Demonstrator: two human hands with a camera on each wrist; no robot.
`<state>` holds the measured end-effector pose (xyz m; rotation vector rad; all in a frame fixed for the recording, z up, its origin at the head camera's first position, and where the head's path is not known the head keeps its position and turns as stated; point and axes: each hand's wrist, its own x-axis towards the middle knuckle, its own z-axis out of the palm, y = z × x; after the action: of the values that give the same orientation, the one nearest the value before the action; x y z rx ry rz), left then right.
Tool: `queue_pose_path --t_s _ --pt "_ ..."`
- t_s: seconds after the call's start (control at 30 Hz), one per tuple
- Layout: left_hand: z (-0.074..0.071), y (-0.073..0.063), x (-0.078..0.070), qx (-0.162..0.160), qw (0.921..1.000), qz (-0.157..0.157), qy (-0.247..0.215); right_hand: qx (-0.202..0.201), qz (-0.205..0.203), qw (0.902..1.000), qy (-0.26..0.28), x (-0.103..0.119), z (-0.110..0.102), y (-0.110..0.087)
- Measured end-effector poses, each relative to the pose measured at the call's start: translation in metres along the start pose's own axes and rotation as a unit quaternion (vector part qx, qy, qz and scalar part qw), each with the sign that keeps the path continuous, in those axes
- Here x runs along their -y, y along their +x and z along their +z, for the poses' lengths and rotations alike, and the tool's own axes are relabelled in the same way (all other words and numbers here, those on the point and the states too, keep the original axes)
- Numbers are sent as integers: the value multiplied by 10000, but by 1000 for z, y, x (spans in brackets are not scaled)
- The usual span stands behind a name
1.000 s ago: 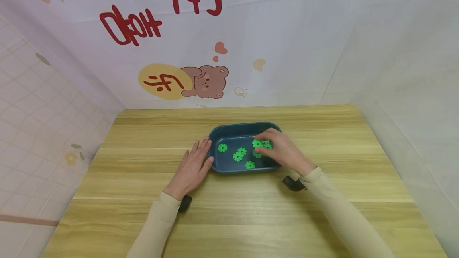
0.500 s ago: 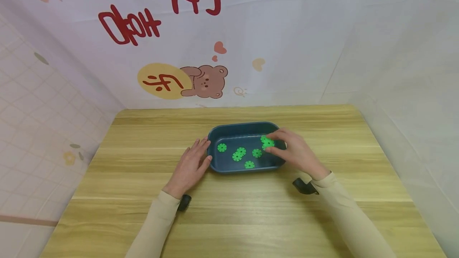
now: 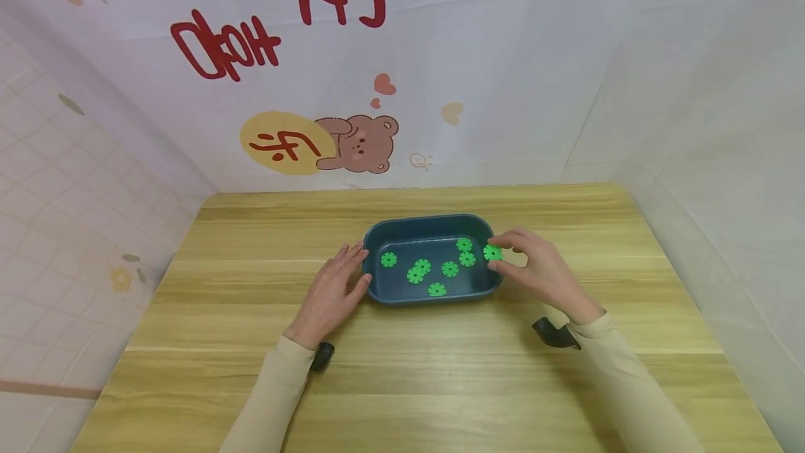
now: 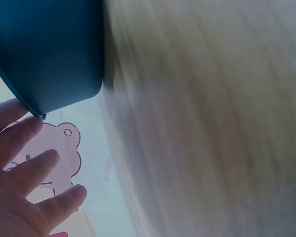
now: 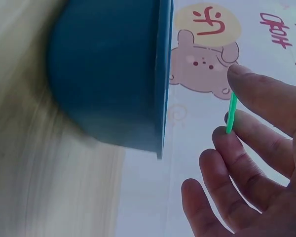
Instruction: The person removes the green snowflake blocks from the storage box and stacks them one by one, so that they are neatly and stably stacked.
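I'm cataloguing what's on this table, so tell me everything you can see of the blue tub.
The tub is dark blue, smooth and plastic-looking: a rounded rectangle with a thin lip. It stands upright on the wooden table, with seven green discs inside. The left hand touches its left end; the right hand holds another disc above its right end, apart from it.

A yellowish wood-grained table — streaked from side to side — carries a dark blue oblong tub.
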<state>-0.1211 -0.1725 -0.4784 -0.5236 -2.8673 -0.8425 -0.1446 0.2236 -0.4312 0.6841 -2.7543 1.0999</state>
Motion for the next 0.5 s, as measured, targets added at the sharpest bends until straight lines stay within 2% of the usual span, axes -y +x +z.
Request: queue_pose_path --t_s 0.5 --pt "-1 -1 -1 -29 10000 -15 -55 -191 108 9997 -107 -22 -8 -19"
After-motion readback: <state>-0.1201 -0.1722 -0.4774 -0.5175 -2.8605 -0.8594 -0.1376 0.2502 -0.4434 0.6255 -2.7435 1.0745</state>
